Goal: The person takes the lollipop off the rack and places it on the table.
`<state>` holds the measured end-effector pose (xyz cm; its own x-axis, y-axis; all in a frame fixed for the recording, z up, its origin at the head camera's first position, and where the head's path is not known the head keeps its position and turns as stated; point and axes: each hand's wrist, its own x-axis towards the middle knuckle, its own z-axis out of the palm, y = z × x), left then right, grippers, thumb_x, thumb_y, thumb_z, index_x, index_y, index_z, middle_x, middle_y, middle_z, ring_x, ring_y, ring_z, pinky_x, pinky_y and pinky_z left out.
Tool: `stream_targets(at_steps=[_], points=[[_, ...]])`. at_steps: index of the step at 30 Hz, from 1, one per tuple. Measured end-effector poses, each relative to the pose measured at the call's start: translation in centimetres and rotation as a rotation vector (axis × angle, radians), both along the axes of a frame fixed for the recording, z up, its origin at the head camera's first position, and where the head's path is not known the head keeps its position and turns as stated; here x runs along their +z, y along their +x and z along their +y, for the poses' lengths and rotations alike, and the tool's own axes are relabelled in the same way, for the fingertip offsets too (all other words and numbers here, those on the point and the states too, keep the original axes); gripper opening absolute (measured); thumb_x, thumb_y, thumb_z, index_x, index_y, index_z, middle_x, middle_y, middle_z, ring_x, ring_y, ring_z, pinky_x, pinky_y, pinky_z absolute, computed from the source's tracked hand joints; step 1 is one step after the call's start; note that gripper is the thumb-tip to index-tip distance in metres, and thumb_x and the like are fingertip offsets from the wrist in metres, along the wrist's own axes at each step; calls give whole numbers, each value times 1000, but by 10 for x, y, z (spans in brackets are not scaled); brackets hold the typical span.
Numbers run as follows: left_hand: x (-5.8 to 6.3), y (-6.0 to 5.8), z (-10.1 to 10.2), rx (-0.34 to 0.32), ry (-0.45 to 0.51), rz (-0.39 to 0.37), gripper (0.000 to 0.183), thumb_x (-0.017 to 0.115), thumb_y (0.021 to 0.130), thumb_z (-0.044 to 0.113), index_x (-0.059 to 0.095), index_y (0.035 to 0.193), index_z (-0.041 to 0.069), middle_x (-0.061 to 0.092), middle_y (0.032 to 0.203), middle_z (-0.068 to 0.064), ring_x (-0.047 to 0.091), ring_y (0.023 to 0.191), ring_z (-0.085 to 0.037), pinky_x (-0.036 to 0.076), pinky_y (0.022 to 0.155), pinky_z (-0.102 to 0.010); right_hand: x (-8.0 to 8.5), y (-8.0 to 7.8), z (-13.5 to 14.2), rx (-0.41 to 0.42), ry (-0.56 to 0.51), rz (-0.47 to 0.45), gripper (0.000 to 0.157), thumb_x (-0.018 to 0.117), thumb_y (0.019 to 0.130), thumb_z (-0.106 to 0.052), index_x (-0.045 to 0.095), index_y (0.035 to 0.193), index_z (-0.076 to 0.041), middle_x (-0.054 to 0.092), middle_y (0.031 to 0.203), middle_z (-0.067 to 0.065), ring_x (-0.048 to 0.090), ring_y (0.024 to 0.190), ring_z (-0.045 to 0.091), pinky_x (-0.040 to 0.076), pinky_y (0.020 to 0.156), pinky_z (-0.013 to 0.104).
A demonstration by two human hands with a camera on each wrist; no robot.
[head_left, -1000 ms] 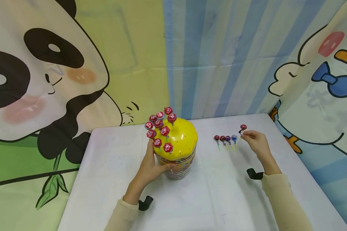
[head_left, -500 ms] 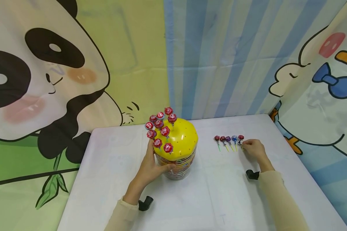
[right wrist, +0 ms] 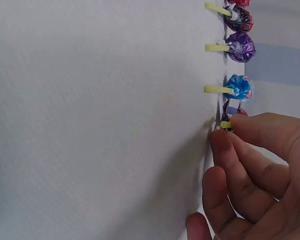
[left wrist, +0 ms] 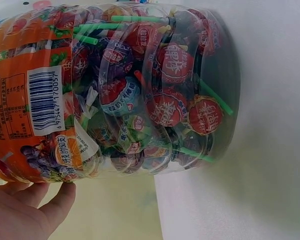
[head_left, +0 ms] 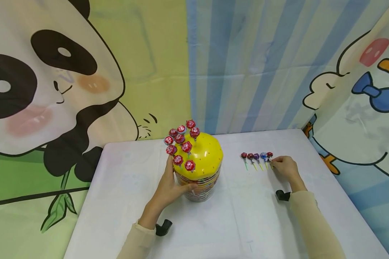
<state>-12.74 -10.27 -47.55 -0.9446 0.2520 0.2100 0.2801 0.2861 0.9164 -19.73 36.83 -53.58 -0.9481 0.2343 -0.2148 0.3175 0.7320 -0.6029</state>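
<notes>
A clear ribbed jar full of wrapped lollipops stands upright on the table, with a dotted yellow lid. Several red-wrapped lollipops stick up from the lid's left side. My left hand grips the jar from the left, thumb across its front. Over on the right, my right hand pinches the yellow stick of a dark red lollipop lying on the table. It is the rightmost of a row, beside a blue lollipop and a purple lollipop. Fingers partly hide it.
The white-covered table runs back to a cloth wall printed with stripes and cartoon animals. Two more red lollipops form the left end of the row. Black wrist mounts sit at both wrists.
My right hand has lowered the dark red lollipop from above the table to the right end of the row. The left hand keeps its hold on the jar.
</notes>
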Motion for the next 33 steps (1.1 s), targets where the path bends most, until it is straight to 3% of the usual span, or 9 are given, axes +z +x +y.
stream_targets(at_steps=[5, 9, 11, 16, 21, 26, 33], points=[[1, 1, 0, 3, -2, -7, 117, 90, 70, 46, 10, 155, 44, 37, 151, 15, 31, 143, -15, 27, 115, -58, 12, 8, -13, -4, 8, 110, 33, 62, 98, -23, 69, 114, 6, 67, 109, 24, 60, 96, 38, 51, 76, 47], [2, 1, 0, 7, 0, -11, 117, 90, 70, 46, 10, 155, 44, 37, 151, 15, 31, 143, -15, 27, 115, -59, 36, 15, -39, 47, -61, 245, 32, 63, 100, -25, 69, 117, 2, 70, 107, 21, 64, 94, 35, 52, 73, 41], [1, 0, 0, 9, -2, -14, 117, 90, 70, 47, 10, 155, 44, 37, 151, 15, 31, 143, -14, 27, 115, -58, 50, 18, -56, 81, -140, 298, 32, 64, 100, -27, 70, 119, -1, 71, 108, 18, 65, 94, 28, 52, 74, 34], [0, -1, 0, 8, -9, -11, 118, 89, 71, 46, 8, 155, 44, 36, 152, 15, 31, 144, -15, 26, 115, -59, 79, 33, -100, 197, -458, 395, 29, 67, 98, -22, 69, 119, -2, 70, 111, 17, 66, 98, 17, 53, 82, 21], [0, -1, 0, 6, -6, -17, 116, 89, 72, 43, 9, 155, 44, 36, 152, 15, 31, 143, -13, 26, 116, -57, 99, 52, -137, 344, -646, 485, 23, 68, 97, -11, 69, 117, -2, 69, 108, 17, 66, 99, 24, 55, 84, 25], [0, 0, 0, 11, -9, -17, 116, 89, 71, 46, 9, 155, 45, 37, 150, 16, 32, 142, -12, 27, 116, -56, 122, 71, -164, 451, -665, 566, 18, 68, 95, -2, 71, 113, -5, 70, 103, 12, 64, 94, 24, 54, 80, 29], [-1, 0, 0, 5, -14, 13, 116, 89, 72, 46, 9, 156, 44, 36, 151, 18, 31, 142, -11, 27, 115, -57, 146, 91, -196, 607, -583, 701, 24, 71, 91, 4, 72, 111, -9, 70, 105, 2, 62, 98, 21, 52, 86, 32]])
